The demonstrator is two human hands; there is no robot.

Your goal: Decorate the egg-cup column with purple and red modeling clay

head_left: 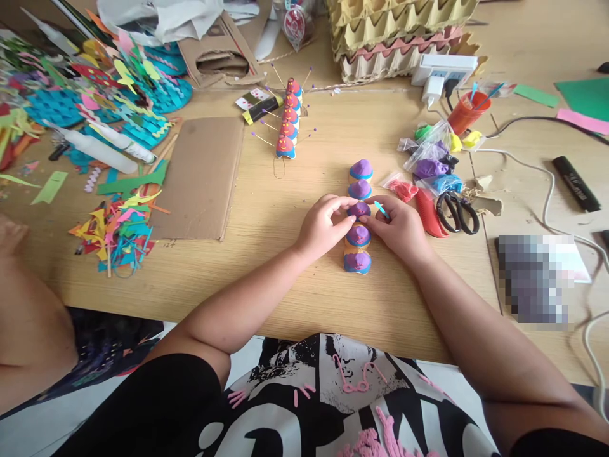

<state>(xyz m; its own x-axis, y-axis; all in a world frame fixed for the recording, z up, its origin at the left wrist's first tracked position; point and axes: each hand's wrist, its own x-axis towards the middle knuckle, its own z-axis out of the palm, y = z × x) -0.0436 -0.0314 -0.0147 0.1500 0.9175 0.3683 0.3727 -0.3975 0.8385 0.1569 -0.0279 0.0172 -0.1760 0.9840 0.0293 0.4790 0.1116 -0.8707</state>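
An egg-carton strip (358, 261) lies on the table, its row of several bumps covered in purple clay with blue bands at their bases. My left hand (323, 228) is closed at the middle bump, thumb and forefinger pressing its left side. From the right, my right hand (399, 228) pinches at the same purple clay bump (359, 210). A small light-blue stick-like tool (381, 209) pokes out between the fingers of that hand. Part of the middle bump is hidden by my fingertips.
A finished-looking red and blue egg-carton caterpillar (288, 120) with pin legs stands behind. Cardboard (195, 178) and paper scraps (126, 235) lie left. Bagged clay (431, 166), black-handled scissors (457, 212), an orange cup (469, 113) and cables are right. Another person's arm (28, 317) rests at far left.
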